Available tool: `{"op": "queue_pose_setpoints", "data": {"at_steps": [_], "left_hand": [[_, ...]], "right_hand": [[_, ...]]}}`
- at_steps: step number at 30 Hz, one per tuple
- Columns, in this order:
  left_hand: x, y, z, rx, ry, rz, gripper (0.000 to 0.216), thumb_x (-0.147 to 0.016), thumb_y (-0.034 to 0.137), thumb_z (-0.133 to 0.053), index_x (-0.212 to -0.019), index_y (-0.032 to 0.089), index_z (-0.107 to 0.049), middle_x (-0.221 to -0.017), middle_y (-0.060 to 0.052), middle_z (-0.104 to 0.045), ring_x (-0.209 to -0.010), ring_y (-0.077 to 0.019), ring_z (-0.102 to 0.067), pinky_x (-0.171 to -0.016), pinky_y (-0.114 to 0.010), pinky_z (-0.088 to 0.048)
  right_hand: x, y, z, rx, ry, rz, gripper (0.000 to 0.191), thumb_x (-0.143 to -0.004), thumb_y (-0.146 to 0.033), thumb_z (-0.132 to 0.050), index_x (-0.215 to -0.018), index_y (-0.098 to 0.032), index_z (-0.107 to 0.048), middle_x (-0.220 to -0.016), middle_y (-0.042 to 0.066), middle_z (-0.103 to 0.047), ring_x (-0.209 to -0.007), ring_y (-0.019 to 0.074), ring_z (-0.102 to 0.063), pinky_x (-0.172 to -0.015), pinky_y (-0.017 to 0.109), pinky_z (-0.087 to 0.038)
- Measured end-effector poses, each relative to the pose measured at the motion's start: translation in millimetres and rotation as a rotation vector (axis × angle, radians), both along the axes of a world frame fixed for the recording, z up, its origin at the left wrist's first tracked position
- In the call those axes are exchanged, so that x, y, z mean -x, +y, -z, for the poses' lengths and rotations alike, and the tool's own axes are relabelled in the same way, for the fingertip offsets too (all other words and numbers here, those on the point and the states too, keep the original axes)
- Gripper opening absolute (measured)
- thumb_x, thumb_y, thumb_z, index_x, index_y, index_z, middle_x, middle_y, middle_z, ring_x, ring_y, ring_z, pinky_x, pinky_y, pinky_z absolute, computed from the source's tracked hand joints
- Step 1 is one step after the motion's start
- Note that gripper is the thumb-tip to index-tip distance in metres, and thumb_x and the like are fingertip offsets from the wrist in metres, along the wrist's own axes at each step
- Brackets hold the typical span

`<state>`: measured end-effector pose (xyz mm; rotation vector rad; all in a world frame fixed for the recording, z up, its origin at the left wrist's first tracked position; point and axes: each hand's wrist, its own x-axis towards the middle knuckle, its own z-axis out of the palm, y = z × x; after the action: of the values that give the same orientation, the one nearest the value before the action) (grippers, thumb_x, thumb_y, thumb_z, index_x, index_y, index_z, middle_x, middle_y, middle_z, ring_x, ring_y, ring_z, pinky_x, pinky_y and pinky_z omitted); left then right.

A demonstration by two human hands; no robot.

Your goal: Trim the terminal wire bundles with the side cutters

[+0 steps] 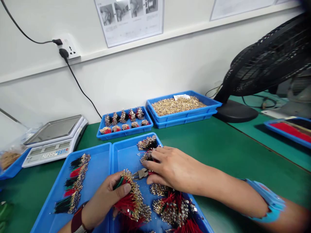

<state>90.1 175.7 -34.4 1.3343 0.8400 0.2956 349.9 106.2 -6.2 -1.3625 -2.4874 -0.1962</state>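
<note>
My left hand (107, 197) grips a bundle of red and green wires (128, 194) with gold metal terminals at their ends. My right hand (170, 166) is closed around a pair of cutting pliers (140, 174); the metal jaws point left toward the bundle, and the palm hides most of the handles. Its fingertips also reach a wire bundle (145, 157) in the blue tray (121, 149) beneath both hands. More bundles of red and dark wires (173, 210) lie in that tray below my right wrist.
At left, another blue tray (97, 161) holds a row of wire bundles (75, 184). Behind stand a digital scale (54, 139), a smaller tray of bundles (125, 134) and stacked trays of loose gold terminals (178, 105). A black fan (264, 61) stands at right.
</note>
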Motion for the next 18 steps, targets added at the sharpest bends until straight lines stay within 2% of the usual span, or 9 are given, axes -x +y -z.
{"op": "queue_pose_setpoints", "data": {"at_steps": [5, 8, 11, 15, 18], "left_hand": [[-2.2, -0.3, 4.1, -0.063, 0.035, -0.129, 0.065, -0.076, 0.072, -0.075, -0.104, 0.013, -0.068, -0.062, 0.003, -0.059, -0.044, -0.0068, -0.042, -0.039, -0.017, -0.033], [-2.2, 1.0, 5.2, -0.136, 0.076, -0.116, 0.061, -0.08, 0.071, -0.072, -0.096, 0.012, -0.07, -0.062, 0.002, -0.059, -0.046, -0.0069, -0.041, -0.042, -0.018, -0.034], [-0.3, 3.5, 7.7, -0.139, 0.075, -0.091, 0.062, -0.079, 0.073, -0.071, -0.094, 0.012, -0.072, -0.062, 0.002, -0.059, -0.047, -0.0077, -0.042, -0.042, -0.018, -0.034], [2.3, 7.3, 12.5, -0.118, 0.042, -0.047, 0.062, -0.078, 0.073, -0.072, -0.087, 0.012, -0.07, -0.059, 0.003, -0.055, -0.045, -0.007, -0.04, -0.039, -0.018, -0.031], [2.6, 7.5, 10.7, -0.086, 0.004, -0.01, 0.057, -0.08, 0.068, -0.074, -0.094, 0.013, -0.069, -0.061, 0.003, -0.058, -0.042, -0.0054, -0.038, -0.037, -0.017, -0.031]], "right_hand": [[-1.0, -2.9, -5.8, 0.074, -0.005, -0.058, 0.04, -0.106, -0.054, -0.047, -0.095, -0.019, -0.064, -0.077, 0.003, -0.061, -0.069, 0.0176, -0.052, -0.059, 0.034, -0.027], [0.0, -5.0, -9.6, 0.119, -0.017, -0.076, 0.039, -0.105, -0.054, -0.048, -0.092, -0.02, -0.063, -0.073, 0.001, -0.06, -0.065, 0.0168, -0.05, -0.056, 0.035, -0.023], [-0.7, -5.3, -10.9, 0.117, 0.026, -0.095, 0.041, -0.105, -0.056, -0.046, -0.095, -0.02, -0.063, -0.075, 0.001, -0.06, -0.068, 0.0167, -0.052, -0.057, 0.034, -0.025], [-4.8, -3.0, -7.9, 0.05, 0.043, -0.05, 0.045, -0.106, -0.057, -0.043, -0.099, -0.018, -0.065, -0.079, 0.003, -0.062, -0.072, 0.0178, -0.054, -0.061, 0.034, -0.031], [-5.8, -1.3, -5.2, 0.003, 0.026, -0.03, 0.049, -0.106, -0.058, -0.04, -0.106, -0.017, -0.067, -0.082, 0.005, -0.063, -0.073, 0.0186, -0.055, -0.063, 0.035, -0.034]]}}
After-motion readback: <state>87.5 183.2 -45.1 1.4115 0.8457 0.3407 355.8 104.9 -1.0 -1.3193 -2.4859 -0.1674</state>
